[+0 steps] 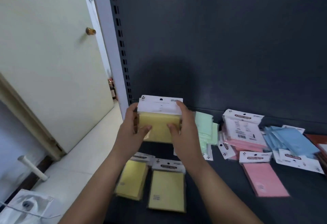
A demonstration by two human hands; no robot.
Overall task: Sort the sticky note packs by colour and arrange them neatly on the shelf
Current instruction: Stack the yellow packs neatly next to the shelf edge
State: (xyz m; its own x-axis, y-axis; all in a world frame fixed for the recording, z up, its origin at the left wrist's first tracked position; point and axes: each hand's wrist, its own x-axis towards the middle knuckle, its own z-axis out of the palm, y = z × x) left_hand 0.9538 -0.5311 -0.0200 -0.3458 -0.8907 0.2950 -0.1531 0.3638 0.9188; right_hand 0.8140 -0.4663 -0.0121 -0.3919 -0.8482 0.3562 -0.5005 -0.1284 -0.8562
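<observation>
Left of centre, the left hand (131,130) and right hand (184,130) are squaring a yellow stack (157,126) between them, each grip curling round a side edge, seemingly just above the shelf (221,197). Two loose yellow packs (167,190) are lying below it. Green packs (205,130), pink packs (247,138) and blue packs (290,140) are lying further right. The next move is likely calling for setting the stack down and adding those two.

Light is dim and flat. A broad round shadow falls mid-frame on the dark back panel (230,46). The yellow stack (157,126) I hold looks soft; yellow packs (166,190) at lower centre smear. At left, the door (44,46) bows with lens distortion.
</observation>
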